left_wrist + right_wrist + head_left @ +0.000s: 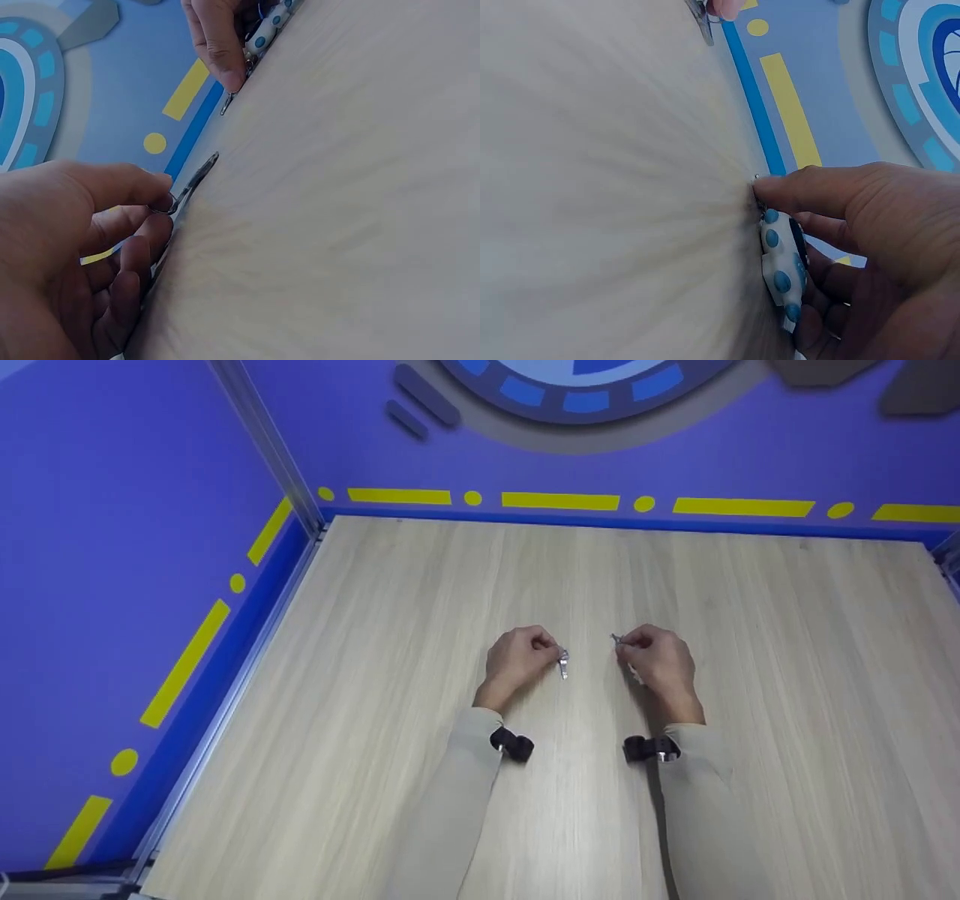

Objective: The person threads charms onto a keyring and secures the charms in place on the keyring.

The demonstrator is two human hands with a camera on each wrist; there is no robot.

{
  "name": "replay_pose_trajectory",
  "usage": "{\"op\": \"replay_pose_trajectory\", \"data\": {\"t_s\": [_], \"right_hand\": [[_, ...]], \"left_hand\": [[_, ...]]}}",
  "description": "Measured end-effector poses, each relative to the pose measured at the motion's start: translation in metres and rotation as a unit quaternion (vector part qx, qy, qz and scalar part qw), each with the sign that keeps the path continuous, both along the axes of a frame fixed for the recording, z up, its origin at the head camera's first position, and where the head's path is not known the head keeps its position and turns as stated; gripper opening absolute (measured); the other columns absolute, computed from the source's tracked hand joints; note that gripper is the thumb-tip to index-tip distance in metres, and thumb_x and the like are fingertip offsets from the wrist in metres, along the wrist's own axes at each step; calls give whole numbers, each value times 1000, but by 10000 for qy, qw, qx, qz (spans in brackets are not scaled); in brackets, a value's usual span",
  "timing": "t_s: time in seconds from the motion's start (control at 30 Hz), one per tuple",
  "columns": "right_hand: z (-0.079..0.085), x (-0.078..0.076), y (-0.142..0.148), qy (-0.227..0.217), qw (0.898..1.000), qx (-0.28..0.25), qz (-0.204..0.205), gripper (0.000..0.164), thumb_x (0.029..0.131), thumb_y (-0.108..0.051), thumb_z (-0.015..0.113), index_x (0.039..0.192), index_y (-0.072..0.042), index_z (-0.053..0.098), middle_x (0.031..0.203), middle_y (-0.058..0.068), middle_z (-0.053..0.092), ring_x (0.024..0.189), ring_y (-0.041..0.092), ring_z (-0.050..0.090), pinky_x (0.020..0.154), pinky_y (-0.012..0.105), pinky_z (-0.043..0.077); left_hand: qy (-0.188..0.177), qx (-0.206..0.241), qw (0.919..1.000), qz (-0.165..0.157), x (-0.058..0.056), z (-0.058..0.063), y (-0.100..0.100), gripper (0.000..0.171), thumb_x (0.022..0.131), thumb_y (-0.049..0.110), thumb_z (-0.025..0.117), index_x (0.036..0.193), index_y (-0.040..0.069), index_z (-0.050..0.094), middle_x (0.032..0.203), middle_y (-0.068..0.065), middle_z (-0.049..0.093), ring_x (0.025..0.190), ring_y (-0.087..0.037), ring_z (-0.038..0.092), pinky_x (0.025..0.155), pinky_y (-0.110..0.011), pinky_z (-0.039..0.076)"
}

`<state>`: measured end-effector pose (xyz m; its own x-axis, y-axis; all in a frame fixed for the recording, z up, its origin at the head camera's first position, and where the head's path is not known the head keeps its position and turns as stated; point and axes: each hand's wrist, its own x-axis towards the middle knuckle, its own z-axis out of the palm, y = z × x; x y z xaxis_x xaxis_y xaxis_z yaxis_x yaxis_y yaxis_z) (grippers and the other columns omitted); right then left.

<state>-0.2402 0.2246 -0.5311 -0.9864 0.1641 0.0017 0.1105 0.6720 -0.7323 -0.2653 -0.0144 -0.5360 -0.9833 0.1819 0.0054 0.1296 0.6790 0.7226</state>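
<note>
My left hand (pixel 517 656) pinches a thin ring between thumb and forefinger. From that ring a small silver key-like piece (pixel 564 665) points toward the near side of the table; the left wrist view shows it as a slim metal blade (pixel 201 174). Across a short gap, my right hand (pixel 660 660) pinches the metal clasp of a keychain, its tip (pixel 616 638) poking out past the fingers. A white charm with blue spots (pixel 781 266) hangs from the clasp beneath the right palm, partly hidden by the fingers. The two metal pieces are apart.
Both hands are low over a pale wood-grain table (pixel 375 660). Blue panels with yellow marks (pixel 560 501) stand along its back and left edges, with a metal frame post (pixel 270 442) at the corner. A black strap with a small device is on each wrist.
</note>
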Motion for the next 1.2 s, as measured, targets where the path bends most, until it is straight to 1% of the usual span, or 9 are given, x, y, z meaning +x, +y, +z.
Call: {"op": "replay_pose_trajectory", "data": {"t_s": [0.17, 0.27, 0.33, 0.43, 0.53, 0.67, 0.93, 1.07, 1.2], "right_hand": [[0, 2, 1, 60, 10000, -14, -69, 12, 96, -11, 70, 99, 0, 76, 88, 12, 73, 73, 21, 62, 61, 30, 46], [-1, 4, 3, 55, 9994, -337, -89, 14, 97, -12, 70, 101, 1, 75, 92, 12, 71, 78, 21, 61, 63, 27, 47], [-1, 5, 4, 63, 9978, -652, -74, 15, 98, -12, 70, 103, 1, 75, 96, 12, 70, 83, 21, 60, 67, 26, 47], [-1, 6, 6, 161, 9946, -1029, 37, 15, 98, -10, 70, 106, 2, 74, 100, 12, 69, 90, 22, 59, 73, 26, 47], [3, 7, 4, 352, 9925, -1157, 167, 12, 96, -7, 70, 104, 1, 74, 101, 12, 69, 91, 23, 59, 75, 25, 46], [10, 9, 0, 615, 9903, -1208, 305, 7, 97, -7, 72, 101, -3, 74, 97, 10, 69, 88, 21, 59, 72, 22, 46], [31, 17, -2, 1044, 9808, -1490, 704, 10, 98, -6, 73, 104, 2, 74, 97, 13, 72, 85, 18, 60, 69, 21, 48], [42, 22, -5, 1220, 9727, -1727, 954, 9, 99, -5, 74, 105, 1, 74, 100, 13, 74, 86, 17, 62, 72, 21, 50], [50, 26, -8, 1322, 9541, -2419, 1174, 9, 97, 0, 74, 104, 5, 74, 101, 13, 74, 84, 17, 65, 72, 22, 56]], "left_hand": [[-95, 456, 9989, 26, 1, 1, -3, 8, 94, 32, 79, 90, 25, 80, 85, 17, 71, 78, -5, 61, 73, -28, 48], [-271, 1270, 9915, -67, 1, 1, -3, 7, 94, 24, 76, 91, 20, 81, 89, 14, 74, 77, -5, 60, 70, -25, 47], [-511, 2008, 9781, -204, 3, 0, -4, 9, 95, 15, 73, 92, 13, 80, 92, 8, 77, 73, -7, 59, 64, -24, 46], [-982, 3037, 9468, -416, 5, 0, -3, 11, 96, 5, 69, 91, 5, 79, 94, -1, 78, 64, -12, 57, 53, -23, 45], [-1300, 3590, 9228, -513, 7, 2, -2, 13, 97, 3, 67, 90, 4, 78, 97, -5, 78, 62, -12, 59, 50, -23, 46], [-1427, 3957, 9054, -586, 9, 9, -2, 12, 98, 5, 68, 92, 3, 77, 94, -7, 77, 66, -13, 65, 55, -23, 54], [-1430, 4605, 8713, -914, 15, 26, 4, 13, 102, 5, 67, 99, -4, 77, 86, -8, 76, 71, -15, 72, 66, -29, 63], [-1305, 4693, 8672, -1030, 19, 32, 6, 14, 102, 7, 69, 99, -3, 78, 87, -9, 76, 73, -16, 73, 68, -30, 64], [-1169, 4637, 8704, -1168, 23, 37, 7, 13, 101, 5, 70, 101, -5, 77, 89, -9, 77, 74, -16, 73, 70, -32, 64]]}}
